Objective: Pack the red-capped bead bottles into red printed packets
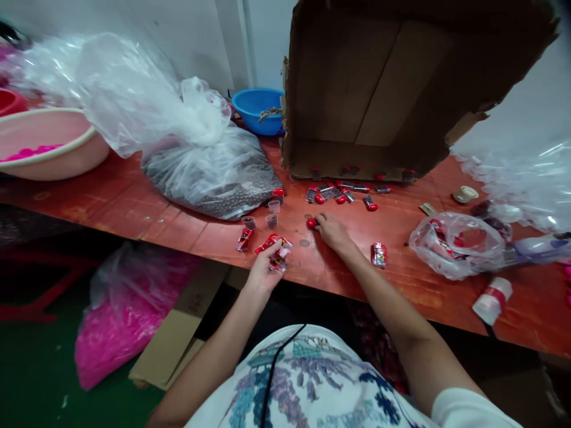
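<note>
My left hand is closed on several red printed packets at the table's front edge. My right hand grips a red rounded cap with its fingertips, low over the table; whatever lies under the cap is hidden. Left of it stand small clear plastic cups, and one cup has dark contents. Another red packet lies beside my left hand. Beyond my right hand, several small clear containers with red caps and dark contents lie scattered in front of the cardboard box.
A large open cardboard box stands on the red table. At left sit a clear bag of dark beads, a pale basin and a blue basin. A bag of packets and a white roll lie right.
</note>
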`<state>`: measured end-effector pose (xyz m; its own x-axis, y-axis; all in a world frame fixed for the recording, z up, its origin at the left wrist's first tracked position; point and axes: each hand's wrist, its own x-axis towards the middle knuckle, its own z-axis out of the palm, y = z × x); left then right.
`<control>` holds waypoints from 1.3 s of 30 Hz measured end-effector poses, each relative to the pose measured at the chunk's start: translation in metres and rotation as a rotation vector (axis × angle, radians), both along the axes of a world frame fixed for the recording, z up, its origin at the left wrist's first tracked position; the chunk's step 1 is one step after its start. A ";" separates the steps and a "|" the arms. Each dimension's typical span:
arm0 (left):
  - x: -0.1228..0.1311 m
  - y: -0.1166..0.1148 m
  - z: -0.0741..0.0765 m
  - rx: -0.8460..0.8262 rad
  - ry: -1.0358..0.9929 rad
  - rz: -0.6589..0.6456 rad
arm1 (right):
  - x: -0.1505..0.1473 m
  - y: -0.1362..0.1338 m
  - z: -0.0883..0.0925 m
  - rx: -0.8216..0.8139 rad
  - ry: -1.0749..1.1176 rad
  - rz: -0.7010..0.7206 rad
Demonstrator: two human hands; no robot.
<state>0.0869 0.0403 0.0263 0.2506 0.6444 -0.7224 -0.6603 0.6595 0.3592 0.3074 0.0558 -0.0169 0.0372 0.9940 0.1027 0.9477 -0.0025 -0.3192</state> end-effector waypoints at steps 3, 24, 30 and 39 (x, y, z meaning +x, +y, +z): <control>-0.001 0.001 -0.002 -0.032 -0.002 0.032 | -0.025 -0.033 0.000 0.024 0.123 0.012; 0.018 -0.027 -0.008 0.425 0.109 0.037 | -0.091 -0.107 0.024 0.015 1.362 -0.191; 0.017 -0.030 -0.001 0.595 0.169 -0.068 | -0.085 -0.109 0.026 0.175 1.113 -0.169; 0.018 -0.033 0.007 0.636 0.263 -0.054 | -0.085 -0.116 0.035 0.262 0.954 -0.090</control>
